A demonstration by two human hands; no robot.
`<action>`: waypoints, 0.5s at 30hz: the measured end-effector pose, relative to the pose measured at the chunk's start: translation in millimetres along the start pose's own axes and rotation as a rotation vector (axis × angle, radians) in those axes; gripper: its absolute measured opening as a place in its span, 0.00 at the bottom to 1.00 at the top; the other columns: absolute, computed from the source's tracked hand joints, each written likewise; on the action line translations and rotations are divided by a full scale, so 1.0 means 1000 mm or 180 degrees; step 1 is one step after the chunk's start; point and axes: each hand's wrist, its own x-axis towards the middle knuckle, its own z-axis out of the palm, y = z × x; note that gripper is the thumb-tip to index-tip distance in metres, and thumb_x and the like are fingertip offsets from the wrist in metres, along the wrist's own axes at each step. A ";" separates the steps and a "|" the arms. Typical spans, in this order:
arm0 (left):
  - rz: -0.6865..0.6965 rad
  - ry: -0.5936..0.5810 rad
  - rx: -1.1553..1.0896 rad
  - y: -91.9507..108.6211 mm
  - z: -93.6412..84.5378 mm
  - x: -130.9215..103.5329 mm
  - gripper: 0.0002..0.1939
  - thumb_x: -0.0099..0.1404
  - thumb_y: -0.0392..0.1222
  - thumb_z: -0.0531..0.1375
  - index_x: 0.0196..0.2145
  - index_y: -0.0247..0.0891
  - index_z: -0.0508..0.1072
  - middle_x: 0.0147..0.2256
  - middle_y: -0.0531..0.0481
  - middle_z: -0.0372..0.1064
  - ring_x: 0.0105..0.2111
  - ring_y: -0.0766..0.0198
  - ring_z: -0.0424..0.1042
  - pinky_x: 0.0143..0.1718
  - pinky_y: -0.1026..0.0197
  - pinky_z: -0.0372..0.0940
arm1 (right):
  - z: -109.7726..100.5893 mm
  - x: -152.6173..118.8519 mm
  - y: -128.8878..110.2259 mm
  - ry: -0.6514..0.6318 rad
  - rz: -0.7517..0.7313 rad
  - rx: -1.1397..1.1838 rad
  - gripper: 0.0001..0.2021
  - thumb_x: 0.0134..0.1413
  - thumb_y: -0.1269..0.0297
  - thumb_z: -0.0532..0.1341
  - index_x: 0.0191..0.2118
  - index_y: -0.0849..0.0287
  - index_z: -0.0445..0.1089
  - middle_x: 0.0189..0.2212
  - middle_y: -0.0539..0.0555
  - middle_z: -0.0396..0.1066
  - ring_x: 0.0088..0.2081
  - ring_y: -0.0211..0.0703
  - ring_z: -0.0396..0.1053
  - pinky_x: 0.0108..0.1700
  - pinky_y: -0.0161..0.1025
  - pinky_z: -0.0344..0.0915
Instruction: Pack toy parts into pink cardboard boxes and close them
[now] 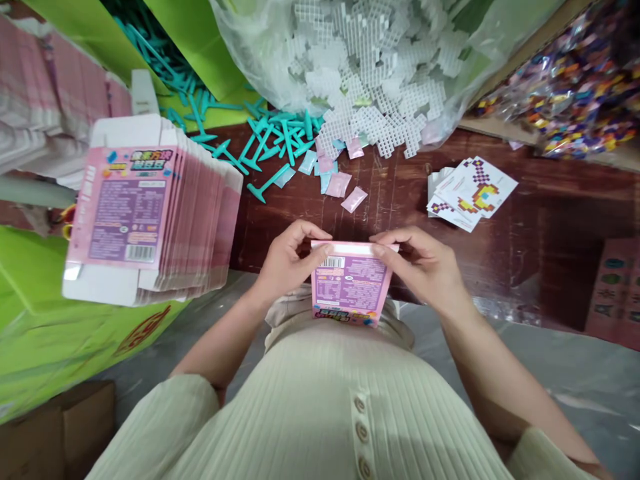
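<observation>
Close to my body, at the table's near edge, I hold a pink and purple cardboard box [350, 287] by its upper end. My left hand [295, 257] pinches the left corner, thumb on the white flap strip and fingers behind. At the opposite corner my right hand [417, 260] grips the same way. The printed panel faces me with its text upside down. Both hands' fingertips are partly hidden behind the box. Beyond them lie small pink sachets [355, 199] and pale blue sachets [308, 162].
A stack of flattened pink boxes [195, 213] stands at left. Teal hammer-shaped tools [270, 183] spill beside white grid pieces [370, 87] in a plastic bag. Pattern cards [475, 193] lie at right, near a carton of bagged coloured beads [575, 100]. A green bag [200, 40] sits behind.
</observation>
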 end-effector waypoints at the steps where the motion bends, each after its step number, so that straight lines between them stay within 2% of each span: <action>1: -0.0024 0.0021 0.0011 0.002 -0.001 0.001 0.11 0.69 0.47 0.69 0.40 0.38 0.76 0.41 0.47 0.79 0.40 0.62 0.78 0.42 0.61 0.72 | 0.001 0.001 0.000 0.0015 0.0020 -0.0025 0.08 0.65 0.55 0.69 0.43 0.52 0.79 0.39 0.51 0.81 0.37 0.42 0.78 0.38 0.39 0.77; 4: -0.0062 -0.0199 -0.0113 0.002 -0.006 -0.001 0.12 0.69 0.48 0.69 0.39 0.38 0.76 0.45 0.45 0.80 0.44 0.60 0.79 0.44 0.60 0.73 | -0.004 0.001 0.002 -0.0214 -0.0042 -0.0086 0.06 0.66 0.57 0.68 0.43 0.51 0.80 0.40 0.50 0.81 0.39 0.41 0.79 0.42 0.39 0.77; 6: -0.0013 -0.0336 -0.0244 -0.004 -0.008 -0.004 0.14 0.66 0.48 0.72 0.44 0.40 0.76 0.50 0.44 0.79 0.49 0.58 0.79 0.47 0.59 0.74 | -0.010 -0.004 0.007 -0.0388 -0.0138 -0.0078 0.07 0.67 0.59 0.68 0.48 0.50 0.79 0.46 0.51 0.81 0.46 0.42 0.79 0.48 0.40 0.78; 9: 0.0194 -0.0194 -0.0306 -0.016 -0.007 -0.006 0.26 0.63 0.46 0.75 0.56 0.43 0.72 0.51 0.45 0.78 0.50 0.59 0.79 0.47 0.60 0.74 | -0.015 -0.012 0.017 -0.0420 -0.0229 0.0068 0.21 0.65 0.59 0.70 0.61 0.48 0.71 0.62 0.57 0.72 0.51 0.45 0.79 0.48 0.42 0.81; 11: 0.0412 -0.0081 -0.0144 -0.021 -0.005 -0.006 0.22 0.64 0.44 0.74 0.53 0.43 0.73 0.50 0.45 0.79 0.49 0.60 0.79 0.47 0.60 0.74 | -0.014 -0.015 0.021 -0.0399 -0.0346 0.0009 0.21 0.65 0.60 0.70 0.61 0.49 0.70 0.66 0.60 0.66 0.54 0.47 0.77 0.44 0.41 0.81; 13: 0.0643 -0.0064 0.0128 -0.017 -0.001 -0.006 0.11 0.67 0.43 0.72 0.45 0.40 0.77 0.47 0.45 0.79 0.49 0.59 0.79 0.49 0.57 0.74 | -0.010 -0.018 0.020 -0.0355 -0.0588 -0.0227 0.12 0.67 0.63 0.68 0.54 0.52 0.73 0.62 0.60 0.69 0.60 0.48 0.74 0.47 0.43 0.81; 15: 0.0824 -0.0076 0.0455 -0.002 0.000 -0.008 0.04 0.69 0.41 0.69 0.39 0.40 0.78 0.46 0.46 0.79 0.48 0.59 0.79 0.51 0.56 0.74 | -0.010 -0.018 0.010 -0.0240 -0.0783 -0.0398 0.06 0.69 0.64 0.65 0.49 0.54 0.74 0.57 0.60 0.74 0.61 0.48 0.72 0.52 0.46 0.79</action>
